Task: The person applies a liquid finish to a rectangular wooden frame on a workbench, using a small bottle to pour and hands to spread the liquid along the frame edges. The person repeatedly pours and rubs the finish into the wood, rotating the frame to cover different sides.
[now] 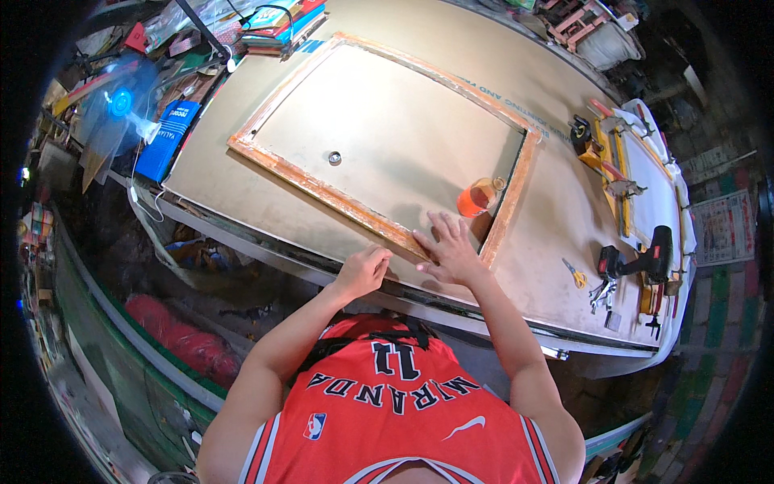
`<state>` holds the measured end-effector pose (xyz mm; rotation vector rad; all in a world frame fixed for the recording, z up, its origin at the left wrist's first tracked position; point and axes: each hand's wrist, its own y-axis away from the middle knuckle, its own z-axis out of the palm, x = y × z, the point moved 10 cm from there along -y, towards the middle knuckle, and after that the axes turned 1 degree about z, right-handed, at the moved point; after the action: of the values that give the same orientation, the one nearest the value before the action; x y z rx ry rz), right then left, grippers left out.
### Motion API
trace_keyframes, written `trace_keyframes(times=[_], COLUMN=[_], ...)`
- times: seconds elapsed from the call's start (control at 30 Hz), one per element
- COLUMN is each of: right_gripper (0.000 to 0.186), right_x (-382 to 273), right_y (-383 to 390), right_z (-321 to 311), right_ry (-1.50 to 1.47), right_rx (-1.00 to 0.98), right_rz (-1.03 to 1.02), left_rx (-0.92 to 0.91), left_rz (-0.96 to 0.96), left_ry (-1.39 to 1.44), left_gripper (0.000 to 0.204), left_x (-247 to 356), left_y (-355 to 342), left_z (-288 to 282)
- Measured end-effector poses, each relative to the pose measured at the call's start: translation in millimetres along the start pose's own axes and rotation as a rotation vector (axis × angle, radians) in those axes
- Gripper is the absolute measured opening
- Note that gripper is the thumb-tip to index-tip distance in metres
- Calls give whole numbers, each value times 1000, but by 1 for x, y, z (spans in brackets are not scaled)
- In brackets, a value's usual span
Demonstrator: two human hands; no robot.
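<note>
A rectangular wooden frame (319, 181), with worn, pale-streaked wood, lies on the worktable. My right hand (448, 250) has its fingers spread over the near rail, close to the right corner. My left hand (362, 270) is just left of it, below that rail, fingers curled and pinched; whatever is in them, if anything, is hidden. Inside the frame stand a jar with orange content (476, 198), behind my right hand, and a small round metal piece (334, 158).
The worktable (580, 242) holds a black drill (650, 258), yellow scissors (578, 278), loose metal bits, and clamped yellow bars (617, 177) on the right. A blue fan (122, 103), a blue package (165, 139) and stacked folders (274, 28) crowd the left and back.
</note>
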<state>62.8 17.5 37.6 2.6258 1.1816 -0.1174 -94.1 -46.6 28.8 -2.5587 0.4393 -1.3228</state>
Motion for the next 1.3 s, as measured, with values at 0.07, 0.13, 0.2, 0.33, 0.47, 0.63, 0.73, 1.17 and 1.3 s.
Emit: trace_keyframes(times=[0.07,0.13,0.2,0.33,0.47,0.63,0.73,1.17,1.3], right_gripper=[81,80,80,79,79,80,82,79,80], right_x=[-4,-22,-14,-9,-27,-26,-29,-47,-36], right_y=[-3,-3,-7,-13,-16,-27,-33,-54,-67], right_z=[0,8,8,-5,3,5,7,8,-1], right_ry=[11,-22,-6,15,1,14,34,-36,-15], right_rx=[-1,-15,24,16,-19,38,0,-68,3], right_rz=[-21,-133,-89,-3,-94,-97,-99,-136,-36], left_rx=[18,26,24,-1,16,31,33,19,65], left_rz=[15,33,53,-9,14,20,28,-8,-16], left_ry=[15,13,-5,3,5,14,0,9,36], left_gripper=[13,12,14,13,12,13,14,13,13], left_x=[3,2,-2,-9,-10,-16,-19,-43,-49], left_y=[-2,-2,-1,-2,-5,-7,-8,-10,-11], left_z=[-3,-5,-5,-9,-16,-24,-30,-51,-63])
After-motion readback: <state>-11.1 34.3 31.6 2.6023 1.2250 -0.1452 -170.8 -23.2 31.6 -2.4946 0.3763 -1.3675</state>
